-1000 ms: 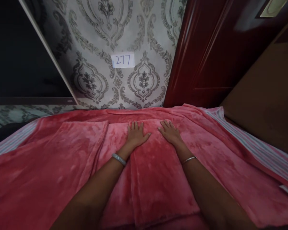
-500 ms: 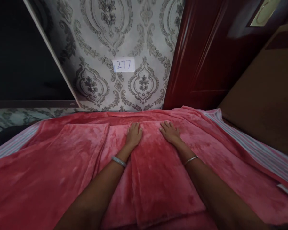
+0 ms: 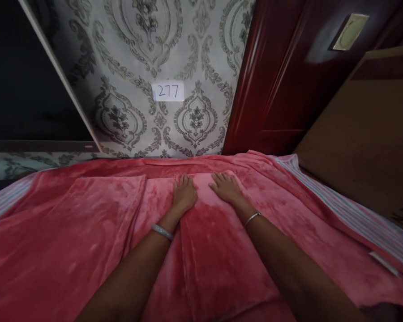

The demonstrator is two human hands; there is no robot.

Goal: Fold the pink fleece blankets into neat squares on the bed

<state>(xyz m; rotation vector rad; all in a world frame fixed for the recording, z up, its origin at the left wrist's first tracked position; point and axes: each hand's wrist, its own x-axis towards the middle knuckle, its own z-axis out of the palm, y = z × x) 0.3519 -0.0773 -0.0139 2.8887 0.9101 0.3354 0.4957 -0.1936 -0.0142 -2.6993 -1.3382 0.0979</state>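
A plush pinkish-red blanket [image 3: 221, 250] lies in front of me, with folded layers in the middle and at the left. My left hand [image 3: 184, 194] rests flat near the far edge of the middle folded strip, fingers stretched out. On the same strip, a little to the right, lies my right hand [image 3: 226, 187], palm down with its fingers spread. Each wrist carries a bracelet. Neither hand grips the fabric.
Striped cloth [image 3: 342, 208] shows beneath the blanket at both sides. Beyond it stand a patterned wall with a paper label [image 3: 168, 91] reading 277, a dark screen [image 3: 36, 80], a dark red door [image 3: 272, 80] and a cardboard box [image 3: 359, 134].
My right hand has slid slightly left over the blanket, nearer my left hand. The left hand stays about where it was. The view has shifted a little to the right.
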